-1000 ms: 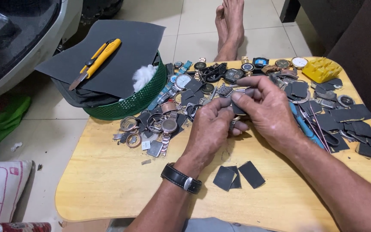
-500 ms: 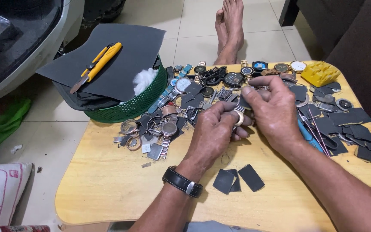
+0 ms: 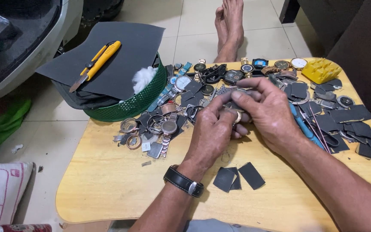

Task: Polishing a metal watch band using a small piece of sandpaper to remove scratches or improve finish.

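Here, a small, perhaps metal watch part (image 3: 236, 115) sits pinched between left hand (image 3: 213, 131) and right hand (image 3: 269, 109).

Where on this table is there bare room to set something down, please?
The near-left of the table is bare, between the watch parts, the left hand and the front edge. A smaller patch lies right of the dark squares. The far half is crowded, from the green basket to the yellow sponge.

A low wooden table (image 3: 108, 189) bears watch parts (image 3: 159, 126) and dark sandpaper scraps (image 3: 237, 177).
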